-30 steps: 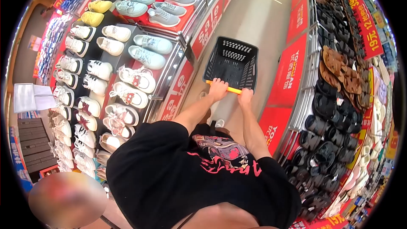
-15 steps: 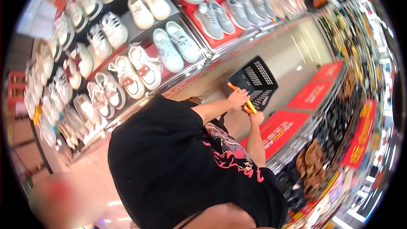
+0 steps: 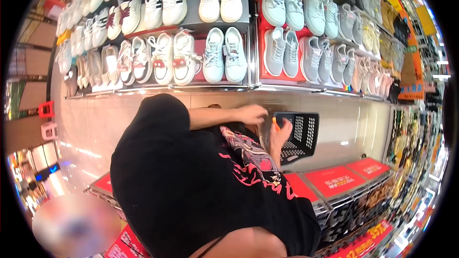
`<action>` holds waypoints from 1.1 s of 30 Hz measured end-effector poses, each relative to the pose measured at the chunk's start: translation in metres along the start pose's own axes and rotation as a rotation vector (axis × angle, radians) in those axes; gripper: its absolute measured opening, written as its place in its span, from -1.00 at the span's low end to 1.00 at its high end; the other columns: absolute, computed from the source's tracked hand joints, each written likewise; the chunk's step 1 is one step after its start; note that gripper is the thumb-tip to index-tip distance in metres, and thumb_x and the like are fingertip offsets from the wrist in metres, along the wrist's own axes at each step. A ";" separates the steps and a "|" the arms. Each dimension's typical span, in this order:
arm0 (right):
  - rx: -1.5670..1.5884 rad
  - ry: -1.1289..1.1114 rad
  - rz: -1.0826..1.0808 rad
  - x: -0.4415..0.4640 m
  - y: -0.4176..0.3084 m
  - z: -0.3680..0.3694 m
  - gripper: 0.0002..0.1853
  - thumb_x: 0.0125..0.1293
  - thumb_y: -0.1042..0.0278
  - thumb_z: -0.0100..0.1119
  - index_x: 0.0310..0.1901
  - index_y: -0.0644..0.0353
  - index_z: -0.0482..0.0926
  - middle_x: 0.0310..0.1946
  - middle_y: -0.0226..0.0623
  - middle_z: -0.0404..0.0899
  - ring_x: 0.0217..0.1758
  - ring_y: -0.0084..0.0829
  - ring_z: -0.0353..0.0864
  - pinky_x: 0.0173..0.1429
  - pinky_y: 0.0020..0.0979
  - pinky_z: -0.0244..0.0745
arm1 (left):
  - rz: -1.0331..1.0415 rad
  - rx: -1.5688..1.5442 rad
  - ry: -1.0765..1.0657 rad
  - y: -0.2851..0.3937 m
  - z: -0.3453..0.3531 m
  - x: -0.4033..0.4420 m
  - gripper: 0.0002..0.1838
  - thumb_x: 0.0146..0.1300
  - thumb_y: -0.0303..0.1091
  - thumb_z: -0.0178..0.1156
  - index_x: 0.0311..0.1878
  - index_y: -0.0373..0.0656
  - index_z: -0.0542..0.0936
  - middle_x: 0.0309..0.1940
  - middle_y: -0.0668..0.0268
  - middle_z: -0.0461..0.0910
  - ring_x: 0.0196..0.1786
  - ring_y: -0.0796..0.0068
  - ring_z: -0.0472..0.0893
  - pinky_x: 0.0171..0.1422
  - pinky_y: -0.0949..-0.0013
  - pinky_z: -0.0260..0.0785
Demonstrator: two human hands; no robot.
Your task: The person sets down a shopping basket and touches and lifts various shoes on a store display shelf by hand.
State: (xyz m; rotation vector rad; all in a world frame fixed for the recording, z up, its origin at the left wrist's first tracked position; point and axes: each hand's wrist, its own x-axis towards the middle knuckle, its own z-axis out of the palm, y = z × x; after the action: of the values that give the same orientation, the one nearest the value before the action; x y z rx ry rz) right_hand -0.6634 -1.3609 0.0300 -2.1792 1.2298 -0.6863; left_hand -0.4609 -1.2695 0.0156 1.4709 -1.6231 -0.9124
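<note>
A black shopping basket (image 3: 311, 134) with a perforated wall hangs or stands in the aisle, tilted. My right hand (image 3: 282, 131) is closed around its orange handle (image 3: 276, 123), part of which the fingers hide. Just left of the basket is my left hand (image 3: 253, 113), apart from the handle. Its fingers are loosely bent and a little blurred, and I see nothing in them.
Ahead, a tiered rack holds white sneakers (image 3: 184, 59), pale blue shoes (image 3: 224, 55) and grey shoes (image 3: 275, 52). Red sign boards (image 3: 334, 180) top a low rack on the right, with dark footwear (image 3: 354, 220) below. Stools (image 3: 47, 110) stand far left.
My left hand has let go of the orange handle and moved left of it. My right hand still holds the basket. The view has turned, so the shoe rack now runs level.
</note>
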 end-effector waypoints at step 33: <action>0.047 -0.850 -0.304 0.207 -0.190 0.158 -0.05 -0.09 -0.26 0.61 0.24 0.31 0.61 -0.16 0.15 0.74 -0.09 0.01 0.78 0.00 -0.12 0.63 | -0.811 -0.018 1.126 -0.077 -0.173 -0.073 0.16 0.19 0.18 0.42 0.59 -0.38 0.05 0.47 -0.25 0.25 0.52 -0.19 0.27 0.58 0.04 0.14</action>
State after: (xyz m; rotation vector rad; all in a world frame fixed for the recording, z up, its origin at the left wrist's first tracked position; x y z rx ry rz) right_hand -0.3512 -1.4267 0.0773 -2.2474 0.4404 0.1340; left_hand -0.2679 -1.2074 0.0231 2.0919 -0.1830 -0.2949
